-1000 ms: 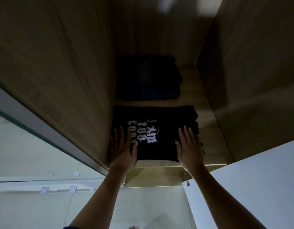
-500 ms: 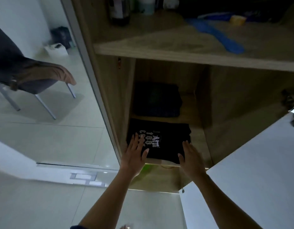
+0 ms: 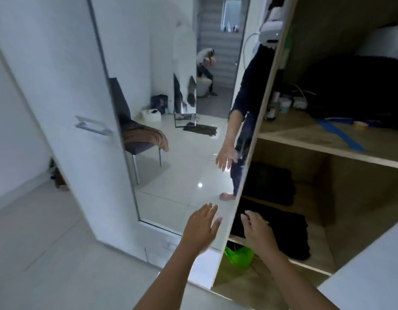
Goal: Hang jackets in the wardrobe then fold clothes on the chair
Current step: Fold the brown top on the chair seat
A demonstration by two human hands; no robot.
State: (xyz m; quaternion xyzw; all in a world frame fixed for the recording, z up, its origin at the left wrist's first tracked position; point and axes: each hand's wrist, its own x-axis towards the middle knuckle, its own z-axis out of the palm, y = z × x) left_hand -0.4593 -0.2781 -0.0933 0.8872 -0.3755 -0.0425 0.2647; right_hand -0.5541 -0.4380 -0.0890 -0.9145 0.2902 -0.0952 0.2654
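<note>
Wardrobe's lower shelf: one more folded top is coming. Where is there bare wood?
The lower shelf is bare right of the front folded shirt, up to the right wall, and right of the rear pile. Its left is crowded: both piles sit there, the right hand over the front one.

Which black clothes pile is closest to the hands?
The front pile, beside the right hand; the back pile lies farther away.
</note>
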